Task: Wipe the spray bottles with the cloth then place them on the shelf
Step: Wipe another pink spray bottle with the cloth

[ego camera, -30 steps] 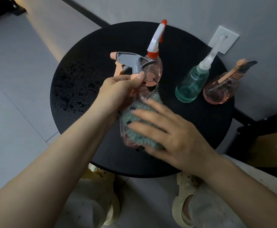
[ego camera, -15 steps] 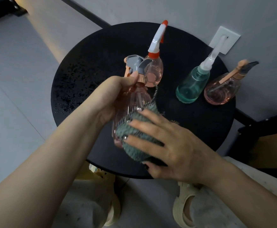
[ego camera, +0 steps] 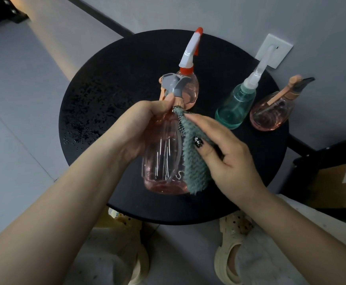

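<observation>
Over the black table (ego camera: 98,83), left hand (ego camera: 139,128) grips clear pink bottle (ego camera: 163,157); right hand (ego camera: 225,153) presses green cloth (ego camera: 192,161).

Single head view, steeply downward (close over the hands (ego camera: 190,140)); wide-angle.

We see a clear, glossy pink plastic spray bottle (ego camera: 163,159) under a nubby, matt green cloth (ego camera: 194,161). The black counter (ego camera: 110,83) looks smooth, with wet beading at nine o'clock.

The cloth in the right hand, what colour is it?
The cloth is a muted grey-green; the head view shows it.
</observation>
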Demonstrator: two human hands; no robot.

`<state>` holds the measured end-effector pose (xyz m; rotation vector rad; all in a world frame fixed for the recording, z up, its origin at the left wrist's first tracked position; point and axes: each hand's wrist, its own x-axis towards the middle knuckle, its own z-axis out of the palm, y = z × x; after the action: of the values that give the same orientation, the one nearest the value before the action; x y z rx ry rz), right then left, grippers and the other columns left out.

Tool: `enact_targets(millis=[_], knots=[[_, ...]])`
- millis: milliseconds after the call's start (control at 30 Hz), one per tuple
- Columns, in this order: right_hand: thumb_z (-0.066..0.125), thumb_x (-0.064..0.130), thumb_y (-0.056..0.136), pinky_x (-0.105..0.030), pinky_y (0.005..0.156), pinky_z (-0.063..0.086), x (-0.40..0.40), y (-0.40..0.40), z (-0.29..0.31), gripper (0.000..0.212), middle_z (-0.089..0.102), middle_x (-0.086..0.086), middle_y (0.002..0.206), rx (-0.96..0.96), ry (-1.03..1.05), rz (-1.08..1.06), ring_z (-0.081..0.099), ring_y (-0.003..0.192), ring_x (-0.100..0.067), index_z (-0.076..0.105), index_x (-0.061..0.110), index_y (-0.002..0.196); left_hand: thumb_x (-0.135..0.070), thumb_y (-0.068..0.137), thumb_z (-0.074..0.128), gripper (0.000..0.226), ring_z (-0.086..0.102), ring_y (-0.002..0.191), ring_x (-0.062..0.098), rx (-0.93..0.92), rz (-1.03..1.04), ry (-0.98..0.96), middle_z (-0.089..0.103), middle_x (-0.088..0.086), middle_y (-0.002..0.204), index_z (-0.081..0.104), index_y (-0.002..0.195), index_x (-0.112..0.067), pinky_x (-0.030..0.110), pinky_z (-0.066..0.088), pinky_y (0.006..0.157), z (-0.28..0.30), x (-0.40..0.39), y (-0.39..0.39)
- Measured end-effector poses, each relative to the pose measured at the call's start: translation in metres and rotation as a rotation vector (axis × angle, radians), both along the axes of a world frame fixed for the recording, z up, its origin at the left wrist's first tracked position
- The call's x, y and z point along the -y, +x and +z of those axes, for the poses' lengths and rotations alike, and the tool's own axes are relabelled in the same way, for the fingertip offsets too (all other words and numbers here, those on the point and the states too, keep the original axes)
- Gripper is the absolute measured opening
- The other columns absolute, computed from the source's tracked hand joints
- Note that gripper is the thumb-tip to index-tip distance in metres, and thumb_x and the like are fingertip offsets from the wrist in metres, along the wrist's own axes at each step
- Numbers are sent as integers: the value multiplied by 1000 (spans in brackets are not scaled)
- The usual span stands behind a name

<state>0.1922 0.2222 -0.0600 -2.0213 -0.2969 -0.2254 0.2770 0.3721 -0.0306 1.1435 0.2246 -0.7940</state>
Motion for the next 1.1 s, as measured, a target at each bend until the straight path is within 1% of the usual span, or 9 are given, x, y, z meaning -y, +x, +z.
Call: enact_targets(millis=[133, 233, 300, 433, 633, 733, 867, 1000, 1100], knots=[[49, -1, 90, -23, 112, 29, -2, -11, -3, 47, 43, -1, 140, 150, -185, 114, 34, 138, -13, 46, 12, 135, -29, 88, 50, 24, 60, 60, 17, -8, 48, 26, 62, 6, 71, 61, 87, -8, 24, 54, 59, 4, -4, 4], [51, -4, 90, -40, 109, 37, 1, -15, -11, 45, 44, -9, 140, 340, -389, 263, 31, 139, -30, 46, 10, 133, -28, 92, 47, 29, 59, 63, 16, 19, 104, 53, 62, 6, 73, 65, 82, -7, 25, 52, 64, 5, -6, 7], [53, -8, 88, -43, 105, 42, 2, -14, -14, 49, 41, -6, 139, 388, -448, 314, 31, 139, -30, 44, 12, 132, -26, 92, 47, 36, 60, 66, 15, 31, 122, 36, 64, 5, 74, 72, 72, -9, 27, 52, 68, 4, -6, 7], [48, -12, 87, -30, 114, 29, 1, -12, -8, 51, 44, -3, 141, 227, -223, 168, 33, 139, -20, 48, 10, 133, -26, 92, 44, 34, 57, 64, 16, -5, 40, -38, 60, 7, 72, 68, 78, -7, 22, 53, 59, 5, -1, 3], [45, 7, 93, -11, 103, 34, 0, -3, -5, 45, 50, 19, 130, -80, 130, -78, 44, 125, 7, 43, 32, 130, -23, 90, 47, 39, 64, 63, 17, 14, -5, -75, 65, 5, 70, 72, 62, -13, 32, 56, 71, 2, 3, 0], [44, 13, 93, -6, 99, 33, 1, -5, -9, 44, 49, 27, 125, -151, 125, -108, 44, 120, 14, 41, 38, 129, -24, 91, 47, 37, 59, 75, 16, 49, 12, -5, 61, 5, 79, 74, 69, -12, 34, 51, 84, 2, 3, 4], [50, 5, 95, -1, 92, 34, 14, -10, -12, 44, 51, 27, 118, -217, 32, -165, 45, 111, 21, 48, 26, 134, -24, 94, 48, 24, 63, 62, 15, 138, 8, 99, 61, 6, 75, 62, 93, -5, 25, 56, 59, -2, 10, 2], [54, 5, 93, 3, 88, 33, 35, -13, -13, 42, 54, 26, 112, -248, -51, -257, 46, 104, 24, 55, 23, 130, -20, 92, 56, 18, 61, 58, 14, 314, -25, 234, 62, 5, 69, 66, 90, -5, 22, 52, 56, -7, 28, 0], [56, 8, 92, 2, 89, 36, 55, -14, -15, 40, 58, 20, 114, -300, -67, -345, 50, 108, 12, 57, 23, 129, -19, 88, 63, 14, 65, 60, 12, 375, -13, 291, 68, 2, 70, 70, 92, -8, 22, 53, 61, -10, 53, -5]])
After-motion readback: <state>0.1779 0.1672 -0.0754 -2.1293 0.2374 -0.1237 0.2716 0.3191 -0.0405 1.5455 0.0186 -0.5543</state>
